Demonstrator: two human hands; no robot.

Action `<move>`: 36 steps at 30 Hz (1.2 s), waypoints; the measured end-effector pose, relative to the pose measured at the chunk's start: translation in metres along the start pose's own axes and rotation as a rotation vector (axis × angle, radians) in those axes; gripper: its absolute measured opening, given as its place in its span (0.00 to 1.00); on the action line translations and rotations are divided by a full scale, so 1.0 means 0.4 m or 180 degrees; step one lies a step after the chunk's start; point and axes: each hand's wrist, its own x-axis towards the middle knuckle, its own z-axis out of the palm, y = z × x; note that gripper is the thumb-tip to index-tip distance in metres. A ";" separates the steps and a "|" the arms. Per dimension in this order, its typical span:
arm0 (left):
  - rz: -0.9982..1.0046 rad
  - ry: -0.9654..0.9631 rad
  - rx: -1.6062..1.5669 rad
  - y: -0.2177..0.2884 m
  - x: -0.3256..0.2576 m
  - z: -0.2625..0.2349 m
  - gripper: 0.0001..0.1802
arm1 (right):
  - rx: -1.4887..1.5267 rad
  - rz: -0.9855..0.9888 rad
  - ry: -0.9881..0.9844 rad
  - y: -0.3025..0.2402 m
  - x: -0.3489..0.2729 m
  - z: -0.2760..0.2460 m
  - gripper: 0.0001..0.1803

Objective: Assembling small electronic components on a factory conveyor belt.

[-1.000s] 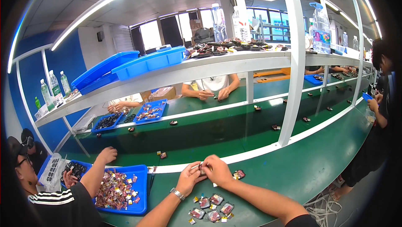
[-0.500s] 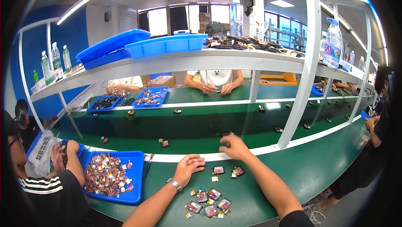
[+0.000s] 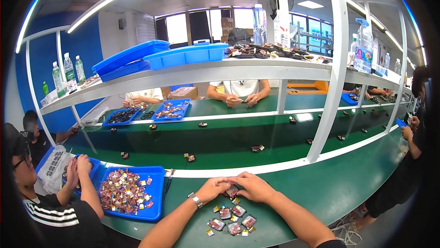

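Observation:
My left hand (image 3: 213,190), with a metal watch on its wrist, and my right hand (image 3: 255,187) meet over the green bench. Their curled fingers close around a small black-framed electronic module (image 3: 232,191) with a clear-and-red middle and a yellow-and-white tab. The fingers partly hide it, and whether a second module lies beneath my right hand cannot be seen. Just nearer to me, several similar modules (image 3: 238,210) lie in a loose cluster, their small tabs sticking out.
A blue tray (image 3: 158,202) heaped with small red-and-white parts stands at left, beside a co-worker (image 3: 59,211). Beyond a white rail (image 3: 215,173), a green conveyor (image 3: 224,152) carries scattered modules. White posts (image 3: 337,74) hold a shelf with blue trays and bottles.
My right hand has come back from over the rail toward my left hand, and both now close around a module. Modules on the conveyor have shifted right in the picture; the view has turned slightly.

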 end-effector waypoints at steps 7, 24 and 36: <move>-0.0218 0.0045 -0.0763 0.027 -0.011 0.012 0.19 | -0.0136 -0.0808 0.0589 0.042 -0.001 0.009 0.27; -0.0091 0.0049 -0.0787 0.009 -0.007 0.018 0.20 | 0.0215 -0.0162 0.0886 0.059 0.010 0.078 0.08; -0.0115 -0.0214 -0.0981 0.006 -0.006 0.016 0.20 | 0.0576 -0.0303 0.0667 0.049 0.002 0.063 0.09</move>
